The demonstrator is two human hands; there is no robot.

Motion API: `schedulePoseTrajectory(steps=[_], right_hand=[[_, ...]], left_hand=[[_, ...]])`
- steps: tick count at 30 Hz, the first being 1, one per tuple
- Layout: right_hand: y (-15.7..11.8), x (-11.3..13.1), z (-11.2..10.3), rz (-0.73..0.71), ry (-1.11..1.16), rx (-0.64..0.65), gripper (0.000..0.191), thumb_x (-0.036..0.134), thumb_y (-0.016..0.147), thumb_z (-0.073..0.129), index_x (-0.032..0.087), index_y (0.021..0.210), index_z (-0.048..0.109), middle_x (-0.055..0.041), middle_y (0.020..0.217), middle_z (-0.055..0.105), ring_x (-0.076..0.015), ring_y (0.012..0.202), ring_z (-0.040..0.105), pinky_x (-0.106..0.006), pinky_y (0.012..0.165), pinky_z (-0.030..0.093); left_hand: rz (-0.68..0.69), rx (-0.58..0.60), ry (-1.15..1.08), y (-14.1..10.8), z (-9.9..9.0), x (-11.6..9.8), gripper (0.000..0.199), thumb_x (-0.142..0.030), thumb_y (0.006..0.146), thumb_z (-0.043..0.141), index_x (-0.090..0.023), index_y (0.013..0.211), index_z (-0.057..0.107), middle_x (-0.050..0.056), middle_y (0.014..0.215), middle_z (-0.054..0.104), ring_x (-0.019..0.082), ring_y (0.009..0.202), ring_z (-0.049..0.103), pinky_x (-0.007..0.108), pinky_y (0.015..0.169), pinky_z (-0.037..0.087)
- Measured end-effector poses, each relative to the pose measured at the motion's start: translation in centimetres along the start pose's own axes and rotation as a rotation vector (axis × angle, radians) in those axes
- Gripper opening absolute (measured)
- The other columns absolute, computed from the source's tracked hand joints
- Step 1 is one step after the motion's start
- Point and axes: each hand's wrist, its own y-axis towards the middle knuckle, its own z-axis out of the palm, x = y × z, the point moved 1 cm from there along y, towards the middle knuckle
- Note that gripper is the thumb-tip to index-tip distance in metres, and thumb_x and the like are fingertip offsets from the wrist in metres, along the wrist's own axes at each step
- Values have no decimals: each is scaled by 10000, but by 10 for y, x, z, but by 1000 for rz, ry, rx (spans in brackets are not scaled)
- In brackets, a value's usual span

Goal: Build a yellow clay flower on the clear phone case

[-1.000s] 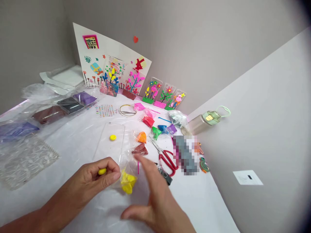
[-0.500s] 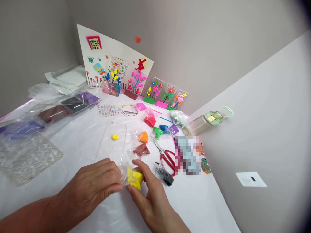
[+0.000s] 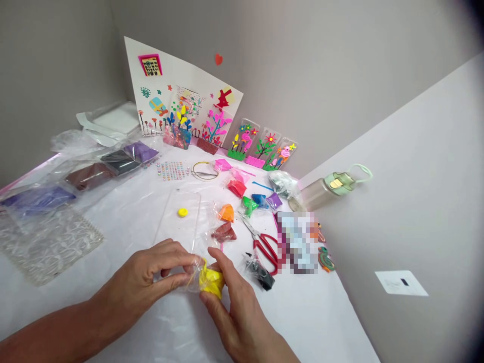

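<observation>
Between my hands is a clear plastic bag of yellow modelling clay (image 3: pixel 212 281). My right hand (image 3: pixel 240 302) grips the clay end, thumb below and fingers above. My left hand (image 3: pixel 155 275) pinches the loose, see-through end of the bag. Just beyond them lies a clear phone case (image 3: pixel 170 229), and a small flattened yellow clay disc (image 3: pixel 183 212) sits on it. Near my right hand are a bag of black clay (image 3: pixel 260 272) and red-handled scissors (image 3: pixel 266 249) with the blades pointing away to the left.
Small bags of orange clay (image 3: pixel 226 213), brown clay (image 3: pixel 224 232) and other colours lie beyond my hands. Larger clay bags (image 3: pixel 91 175) and a textured clear mat (image 3: pixel 53 242) are at left. A bottle (image 3: pixel 325 189) lies at right. Decorated cases (image 3: pixel 244 141) lean at the back.
My left fingers have shifted from a closed grip over the bag's end to a fingertip pinch, showing more of the plastic. The view has moved slightly.
</observation>
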Motion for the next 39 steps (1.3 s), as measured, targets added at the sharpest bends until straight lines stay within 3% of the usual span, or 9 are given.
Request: schedulePoseTrajectory(steps=[4,8,13,16,20,25,30,36,39], right_hand=[[1,2,5,-72,-15,32,742,206,1004,529,305,1618,126,-137,1556,503,-250,1415,524,-402,1130,491],[3,5,6,-43,30,82,734,192,1000,507,289,1619,124,-151,1494,557,-247,1349,584,-421,1103,514],[3,12,1,65,89,176,745,200,991,500,297,1620,113,-128,1507,535,-254,1362,556,-430,1119,482],[4,15,-4,193,156,175,633,272,984,552,309,1550,271,-96,1337,633,-249,1191,641,-391,1024,522],[7,11,-7,279,298,24,273,331,981,599,288,1238,517,-7,995,632,-173,892,604,-281,834,493],[10,3,-3,224,520,-25,199,418,1023,537,242,1115,533,5,903,541,-153,813,501,-264,740,429],[12,9,-8,201,514,44,195,411,1042,495,229,1107,522,6,876,561,-153,796,509,-268,732,409],[13,16,-17,206,420,131,159,347,1046,487,216,990,556,11,854,564,-145,776,504,-263,728,397],[13,15,-15,232,444,141,150,347,1046,489,217,996,544,18,828,562,-143,758,514,-259,707,400]], left_hand=[[114,-8,-41,-3,8,-1,206,-263,896,654,-337,1046,774,-1,1018,749,204,1006,690,289,907,541],[143,-50,-91,-5,10,-7,144,-288,918,649,-333,978,772,-17,939,745,177,924,689,252,842,538],[283,-38,147,-8,4,-9,159,-315,976,606,-344,997,761,-45,761,719,152,744,630,234,721,497],[358,-130,252,-11,-2,-7,218,-248,978,581,-353,1091,734,-39,815,735,162,763,629,260,775,489],[252,-192,178,-10,-11,-5,230,-294,979,590,-377,1150,720,-34,861,700,163,813,646,225,753,507],[159,-199,99,-6,-9,-9,136,-396,927,669,-353,970,790,-17,948,647,180,862,631,231,778,493],[299,-325,287,-8,1,-10,160,-355,946,641,-391,1025,775,-17,934,677,209,880,587,312,828,411],[249,-124,248,-9,7,-3,189,-429,937,666,-373,1102,739,-22,1041,669,207,997,618,277,880,458],[293,-140,271,-11,11,-7,172,-399,939,669,-349,1097,717,-25,1026,660,203,989,609,281,885,444]])
